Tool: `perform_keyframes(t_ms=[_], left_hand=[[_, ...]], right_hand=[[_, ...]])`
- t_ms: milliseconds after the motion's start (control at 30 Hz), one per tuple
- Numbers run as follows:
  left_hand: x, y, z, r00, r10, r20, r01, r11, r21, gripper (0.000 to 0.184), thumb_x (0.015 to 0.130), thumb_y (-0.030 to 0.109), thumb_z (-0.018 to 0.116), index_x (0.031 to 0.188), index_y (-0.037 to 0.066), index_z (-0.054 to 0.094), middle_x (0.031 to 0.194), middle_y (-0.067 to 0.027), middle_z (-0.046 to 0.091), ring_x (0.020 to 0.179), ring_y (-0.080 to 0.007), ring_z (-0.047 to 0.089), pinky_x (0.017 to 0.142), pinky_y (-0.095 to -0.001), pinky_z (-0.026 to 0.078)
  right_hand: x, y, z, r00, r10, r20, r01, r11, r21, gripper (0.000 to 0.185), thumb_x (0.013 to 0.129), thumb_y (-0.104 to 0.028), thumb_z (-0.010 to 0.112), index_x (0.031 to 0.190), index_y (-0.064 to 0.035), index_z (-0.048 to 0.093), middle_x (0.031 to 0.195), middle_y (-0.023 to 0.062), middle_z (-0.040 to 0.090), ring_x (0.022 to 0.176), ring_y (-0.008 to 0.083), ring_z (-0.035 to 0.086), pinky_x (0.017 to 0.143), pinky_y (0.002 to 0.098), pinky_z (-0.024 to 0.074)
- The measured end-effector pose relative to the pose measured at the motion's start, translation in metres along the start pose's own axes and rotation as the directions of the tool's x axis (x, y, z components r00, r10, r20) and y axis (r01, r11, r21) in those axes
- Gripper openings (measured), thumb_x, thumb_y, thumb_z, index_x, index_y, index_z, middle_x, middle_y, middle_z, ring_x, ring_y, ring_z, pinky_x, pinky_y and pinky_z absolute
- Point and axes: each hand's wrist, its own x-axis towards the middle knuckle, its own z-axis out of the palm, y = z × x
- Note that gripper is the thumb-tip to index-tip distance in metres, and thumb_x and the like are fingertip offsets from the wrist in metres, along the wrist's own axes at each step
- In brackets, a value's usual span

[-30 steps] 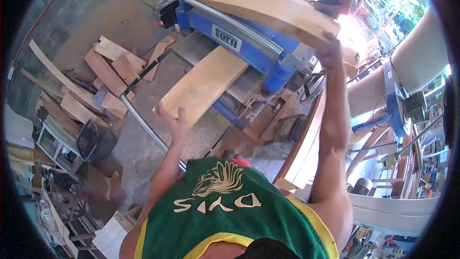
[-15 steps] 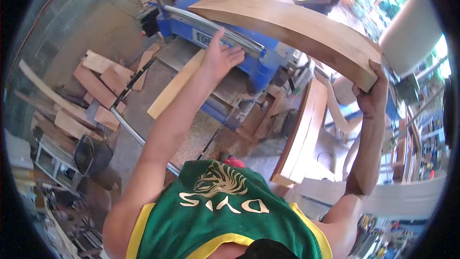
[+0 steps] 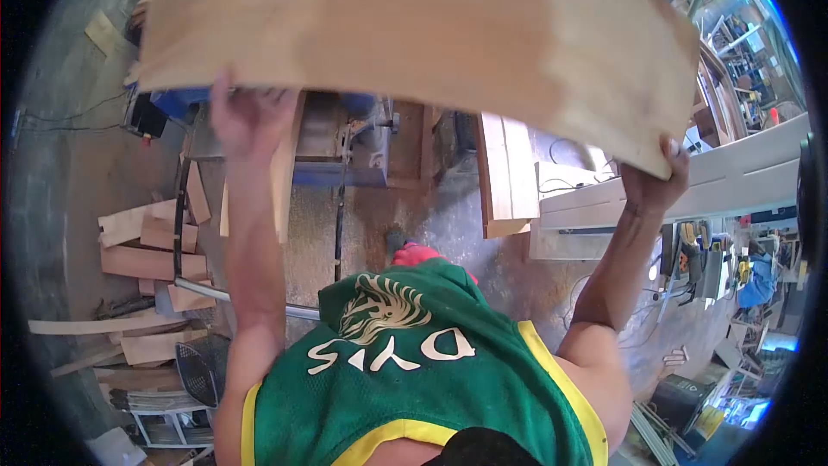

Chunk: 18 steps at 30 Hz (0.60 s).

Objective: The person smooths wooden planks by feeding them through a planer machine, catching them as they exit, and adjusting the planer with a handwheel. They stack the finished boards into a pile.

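A wide, thick wooden board [image 3: 423, 30] spans the top of the head view, its broad face toward me. My right hand [image 3: 657, 181] is closed on its lower right corner, the thumb on the near face. At the lower left edge my left hand [image 3: 248, 121], blurred by motion, has its thumb against the face and its other fingers at the underside, partly hidden. Behind the board a blue machine [image 3: 366, 174] is mostly covered, with a pale plank [image 3: 285, 181] in front of it.
Stacked timber pieces [image 3: 511, 174] stand right of centre. Several offcuts [image 3: 155, 250] lie on the floor at the left, near a black mesh basket [image 3: 200, 371]. A metal rail [image 3: 203, 289] crosses at lower left. A long pale beam [image 3: 733, 168] runs along the right.
The board has come nearer and turned its broad face toward me, off the machine's roller. My left hand, earlier open and away from the board, now touches its edge. My right hand keeps its grip.
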Motion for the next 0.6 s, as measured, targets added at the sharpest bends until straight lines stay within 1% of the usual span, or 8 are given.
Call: perform_keyframes(t_ms=[67,133,167,267,333,433,500,600], left_hand=[[-0.029,0.063,-0.066,0.981,0.133,0.138,-0.117,0.985,-0.124,0.065,0.089,0.037,0.065,0.141,0.006,0.044,0.136,-0.0164,0.054,0.129,-0.0321,0.048,0.115,-0.0544,0.033],[-0.089,0.119,-0.115,0.952,0.305,-0.025,-0.306,0.951,-0.041,0.063,0.089,0.037,0.065,0.141,0.006,0.046,0.136,-0.0152,0.055,0.127,-0.0314,0.051,0.110,-0.0534,0.039],[-0.126,0.150,-0.173,0.814,0.543,-0.207,-0.467,0.823,0.323,0.061,0.090,0.038,0.062,0.140,0.006,0.048,0.136,-0.0142,0.055,0.125,-0.0310,0.053,0.107,-0.0521,0.043],[-0.236,0.145,-0.229,0.422,0.800,-0.426,-0.430,0.591,0.683,0.059,0.099,0.047,0.037,0.139,0.005,0.050,0.138,-0.0128,0.054,0.121,-0.0319,0.057,0.101,-0.0447,0.050],[-0.315,0.126,-0.240,0.313,0.796,-0.517,-0.520,0.600,0.608,0.060,0.100,0.045,0.033,0.140,0.002,0.049,0.139,-0.0144,0.055,0.122,-0.0337,0.056,0.103,-0.0474,0.048],[-0.446,0.102,-0.335,0.120,0.885,-0.450,-0.342,0.462,0.818,0.060,0.098,0.044,0.037,0.140,0.002,0.048,0.140,-0.0156,0.054,0.124,-0.0350,0.055,0.104,-0.0508,0.046],[-0.534,0.093,-0.408,0.219,0.862,-0.458,-0.288,0.505,0.813,0.060,0.095,0.044,0.044,0.141,0.005,0.048,0.142,-0.0161,0.052,0.126,-0.0354,0.053,0.104,-0.0540,0.045],[-0.601,0.069,-0.381,0.134,0.725,-0.675,-0.605,0.599,0.524,0.061,0.090,0.039,0.053,0.140,0.005,0.048,0.138,-0.0162,0.055,0.124,-0.0348,0.054,0.102,-0.0533,0.047]], right_hand=[[-0.010,0.014,-0.048,0.998,0.050,0.044,-0.049,0.998,-0.028,0.064,0.078,-0.026,0.059,0.133,0.0056,0.048,0.129,0.0202,0.056,0.120,0.0345,0.055,0.100,0.0501,0.0471],[-0.022,0.042,-0.074,0.999,0.021,0.043,-0.020,1.000,-0.021,0.071,0.072,-0.024,0.060,0.135,0.0063,0.046,0.132,0.0202,0.054,0.121,0.0352,0.055,0.100,0.0495,0.0475],[-0.025,0.055,-0.064,0.996,0.043,0.084,-0.043,0.999,-0.008,0.071,0.072,-0.024,0.060,0.135,0.0063,0.046,0.132,0.0202,0.054,0.121,0.0352,0.055,0.100,0.0495,0.0475],[-0.023,0.129,-0.069,0.943,0.315,0.106,-0.291,0.936,-0.197,0.081,0.067,-0.028,0.062,0.137,0.0079,0.044,0.130,0.0203,0.055,0.119,0.0368,0.055,0.101,0.0471,0.0476],[-0.030,0.178,-0.045,0.840,0.502,0.207,-0.436,0.851,-0.292,0.083,0.064,-0.030,0.065,0.134,0.0087,0.045,0.122,0.0207,0.059,0.111,0.0353,0.059,0.097,0.0447,0.0501],[-0.046,0.253,0.002,0.592,0.719,0.365,-0.595,0.695,-0.404,0.073,0.064,-0.027,0.067,0.126,0.0090,0.051,0.114,0.0202,0.063,0.099,0.0293,0.066,0.087,0.0393,0.0566],[-0.069,0.304,0.037,0.461,0.791,0.403,-0.637,0.611,-0.470,0.072,0.065,-0.027,0.067,0.126,0.0092,0.051,0.113,0.0197,0.064,0.100,0.0284,0.067,0.088,0.0390,0.0564],[-0.100,0.380,0.071,0.268,0.842,0.467,-0.738,0.492,-0.462,0.071,0.071,-0.029,0.065,0.130,0.0076,0.051,0.116,0.0193,0.065,0.100,0.0294,0.067,0.092,0.0399,0.0529]])
